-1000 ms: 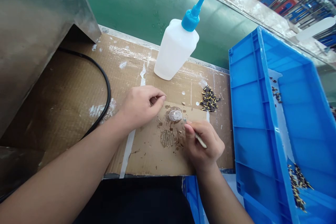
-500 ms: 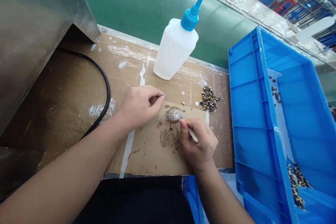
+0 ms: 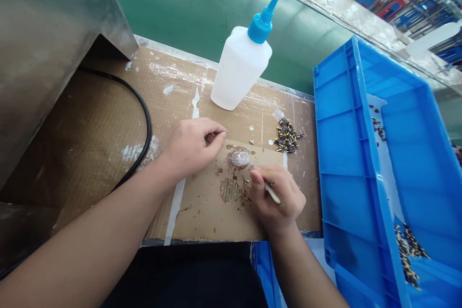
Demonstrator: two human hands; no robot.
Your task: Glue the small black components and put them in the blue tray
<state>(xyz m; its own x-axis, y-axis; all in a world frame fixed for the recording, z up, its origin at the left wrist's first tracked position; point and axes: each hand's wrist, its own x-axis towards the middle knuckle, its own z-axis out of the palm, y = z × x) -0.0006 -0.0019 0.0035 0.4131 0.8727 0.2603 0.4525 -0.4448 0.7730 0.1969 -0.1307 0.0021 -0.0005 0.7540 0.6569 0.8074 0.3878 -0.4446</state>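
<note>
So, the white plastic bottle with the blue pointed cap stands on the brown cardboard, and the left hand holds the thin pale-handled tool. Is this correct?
Not quite: the head view shows the right hand, not the left hand, holding the thin pale-handled tool. The white plastic bottle with the blue pointed cap does stand on the brown cardboard.
</note>
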